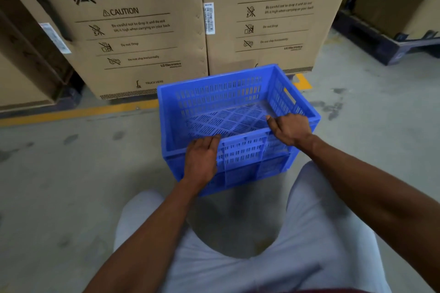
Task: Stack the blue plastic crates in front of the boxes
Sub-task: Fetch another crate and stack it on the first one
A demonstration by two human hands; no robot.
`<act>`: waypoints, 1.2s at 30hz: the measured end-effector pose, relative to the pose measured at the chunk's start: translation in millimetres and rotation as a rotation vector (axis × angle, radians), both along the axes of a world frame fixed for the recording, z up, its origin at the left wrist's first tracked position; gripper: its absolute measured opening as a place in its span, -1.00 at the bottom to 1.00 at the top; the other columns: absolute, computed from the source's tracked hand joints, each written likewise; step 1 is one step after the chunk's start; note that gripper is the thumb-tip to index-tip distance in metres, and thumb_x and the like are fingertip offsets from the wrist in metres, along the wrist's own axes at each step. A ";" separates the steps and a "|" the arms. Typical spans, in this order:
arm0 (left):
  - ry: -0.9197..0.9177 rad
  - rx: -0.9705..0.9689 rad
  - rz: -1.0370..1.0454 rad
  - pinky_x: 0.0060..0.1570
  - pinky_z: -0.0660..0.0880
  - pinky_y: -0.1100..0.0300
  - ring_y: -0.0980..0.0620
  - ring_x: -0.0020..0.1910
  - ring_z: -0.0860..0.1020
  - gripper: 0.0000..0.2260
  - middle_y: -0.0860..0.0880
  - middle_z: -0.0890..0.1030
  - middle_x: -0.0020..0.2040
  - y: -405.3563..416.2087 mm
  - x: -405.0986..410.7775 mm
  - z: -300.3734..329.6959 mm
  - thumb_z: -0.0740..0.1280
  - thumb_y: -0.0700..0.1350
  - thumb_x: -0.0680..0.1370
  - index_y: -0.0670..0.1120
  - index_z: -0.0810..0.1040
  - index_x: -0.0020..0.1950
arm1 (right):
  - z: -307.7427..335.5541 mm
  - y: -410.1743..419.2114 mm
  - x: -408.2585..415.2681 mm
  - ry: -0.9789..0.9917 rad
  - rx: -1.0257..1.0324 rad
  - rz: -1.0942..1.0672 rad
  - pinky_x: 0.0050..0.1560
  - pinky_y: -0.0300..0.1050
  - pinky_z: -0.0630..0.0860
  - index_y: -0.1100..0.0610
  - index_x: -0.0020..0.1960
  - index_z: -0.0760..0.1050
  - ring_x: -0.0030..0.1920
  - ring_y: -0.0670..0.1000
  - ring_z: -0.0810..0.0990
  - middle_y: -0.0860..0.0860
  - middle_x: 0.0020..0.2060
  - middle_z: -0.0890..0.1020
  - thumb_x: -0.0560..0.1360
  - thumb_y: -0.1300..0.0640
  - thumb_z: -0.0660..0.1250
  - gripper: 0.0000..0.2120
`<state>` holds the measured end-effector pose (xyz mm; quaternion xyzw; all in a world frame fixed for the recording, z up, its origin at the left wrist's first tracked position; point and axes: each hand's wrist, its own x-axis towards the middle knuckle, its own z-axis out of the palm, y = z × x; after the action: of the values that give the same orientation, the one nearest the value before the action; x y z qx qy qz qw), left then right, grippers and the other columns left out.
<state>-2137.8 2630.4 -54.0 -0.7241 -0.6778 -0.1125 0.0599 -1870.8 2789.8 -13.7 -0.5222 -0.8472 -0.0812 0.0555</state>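
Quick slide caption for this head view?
Both hands, left hand and right hand, grip blue crate before cardboard boxes.

The crate (235,123) is bright blue with slotted walls and a diagonal slotted base. The boxes (133,31) are tan with black print. The floor (71,173) is grey with a yellow line (78,112).

Stained concrete floor (71,173) with yellow line (78,112).
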 end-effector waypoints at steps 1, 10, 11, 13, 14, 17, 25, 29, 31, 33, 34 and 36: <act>0.011 -0.005 -0.006 0.16 0.53 -0.08 -0.20 0.06 0.62 -0.21 -0.11 0.64 0.14 0.3 3.7 -1.4 0.60 -0.16 0.22 -0.14 0.50 0.45 | -0.1 2.8 2.1 0.008 0.000 -0.009 -0.30 -0.06 0.39 0.10 -0.41 0.34 -0.29 0.24 0.61 0.17 -0.37 0.59 0.64 -0.27 -0.13 -0.35; 0.203 0.071 0.027 0.28 0.40 -0.27 -0.30 0.31 0.49 -0.35 -0.21 0.49 0.37 -0.2 2.6 -22.3 0.30 -0.22 0.49 -0.17 0.28 0.60 | -1.4 1.6 -1.3 -0.017 0.041 -0.037 -0.23 -0.04 0.34 0.14 -0.36 0.41 -0.29 0.25 0.62 0.20 -0.35 0.62 0.68 -0.17 -0.05 -0.40; 0.234 0.086 0.036 0.27 0.39 -0.28 -0.30 0.32 0.49 -0.37 -0.21 0.49 0.38 2.3 -3.1 -24.7 0.29 -0.22 0.51 -0.15 0.29 0.61 | 0.0 -0.5 -3.7 -0.009 0.040 -0.033 -0.22 -0.03 0.33 0.11 -0.37 0.37 -0.29 0.25 0.62 0.21 -0.34 0.62 0.68 -0.17 -0.06 -0.42; 0.297 0.104 0.055 0.27 0.39 -0.27 -0.29 0.32 0.50 -0.42 -0.20 0.51 0.38 8.9 -20.3 -32.0 0.28 -0.20 0.55 -0.12 0.33 0.60 | 0.9 -5.3 -12.9 0.016 0.046 -0.037 -0.19 0.00 0.35 0.09 -0.37 0.38 -0.26 0.26 0.63 0.21 -0.31 0.64 0.69 -0.15 -0.04 -0.44; 0.315 0.123 0.062 0.28 0.38 -0.27 -0.28 0.32 0.51 -0.45 -0.19 0.52 0.39 13.7 -30.4 -34.4 0.27 -0.19 0.58 -0.10 0.35 0.60 | 1.2 -7.7 -19.7 0.011 0.046 -0.046 -0.17 0.01 0.38 0.09 -0.35 0.43 -0.24 0.27 0.64 0.21 -0.29 0.65 0.69 -0.14 -0.02 -0.44; 0.310 0.158 0.068 0.26 0.38 -0.27 -0.28 0.27 0.51 -0.48 -0.20 0.50 0.36 29.7 -58.5 -34.6 0.32 -0.18 0.60 -0.08 0.36 0.58 | -0.1 -14.1 -41.8 0.007 0.034 -0.077 -0.08 0.05 0.46 0.10 -0.18 0.61 -0.20 0.26 0.66 0.18 -0.25 0.68 0.68 -0.14 -0.01 -0.46; 0.092 0.016 0.076 0.06 0.46 -0.15 -0.21 0.07 0.55 -0.43 -0.09 0.59 0.06 14.1 -15.3 -8.2 0.51 0.03 0.43 -0.03 0.51 0.42 | 2.4 3.4 -20.3 0.002 0.054 -0.053 -0.20 0.02 0.51 0.18 -0.17 0.61 -0.17 0.32 0.66 0.28 -0.19 0.66 0.68 -0.13 -0.01 -0.43; 0.162 0.020 0.091 0.05 0.39 -0.13 -0.21 0.05 0.51 -0.33 -0.09 0.53 0.08 2.9 -14.1 -13.0 0.50 -0.04 0.38 -0.06 0.44 0.49 | 6.2 1.7 -25.0 -0.006 0.049 -0.009 -0.17 0.02 0.45 0.17 -0.15 0.60 -0.15 0.30 0.65 0.26 -0.18 0.66 0.69 -0.12 -0.03 -0.44; 0.179 0.035 0.100 0.08 0.36 -0.13 -0.20 0.07 0.48 -0.32 -0.08 0.52 0.10 2.2 -26.1 -13.3 0.49 -0.05 0.37 -0.03 0.44 0.49 | 4.9 -7.3 -32.2 0.000 0.057 -0.028 -0.16 0.02 0.45 0.14 -0.14 0.61 -0.15 0.29 0.66 0.25 -0.19 0.68 0.69 -0.13 -0.04 -0.44; 0.168 0.042 0.099 0.08 0.36 -0.13 -0.21 0.07 0.48 -0.30 -0.07 0.52 0.12 4.0 -42.7 -11.8 0.51 -0.05 0.34 0.00 0.44 0.48 | 4.0 -16.6 -41.6 -0.013 0.049 -0.052 -0.18 0.01 0.45 0.14 -0.15 0.63 -0.16 0.29 0.67 0.23 -0.19 0.69 0.68 -0.13 -0.02 -0.44; 0.159 0.037 0.096 0.07 0.36 -0.13 -0.21 0.07 0.49 -0.29 -0.07 0.52 0.13 4.4 -50.2 -10.5 0.53 -0.04 0.33 0.01 0.44 0.47 | 3.7 -20.3 -46.3 -0.018 0.036 -0.060 -0.20 0.00 0.42 0.14 -0.14 0.64 -0.17 0.28 0.68 0.22 -0.19 0.69 0.68 -0.13 -0.02 -0.44; 0.145 0.023 0.099 0.06 0.37 -0.13 -0.21 0.07 0.49 -0.28 -0.07 0.53 0.13 4.2 -57.0 -6.9 0.56 0.00 0.32 0.01 0.45 0.46 | 4.3 -24.2 -51.7 -0.023 0.020 -0.066 -0.23 -0.02 0.37 0.13 -0.14 0.64 -0.18 0.27 0.68 0.20 -0.19 0.69 0.68 -0.13 -0.02 -0.44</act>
<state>-2194.8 2634.6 -61.0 -0.6952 -0.7054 -0.0646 0.1225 -1922.4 2765.7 -9.5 -0.5482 -0.8292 -0.0974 0.0485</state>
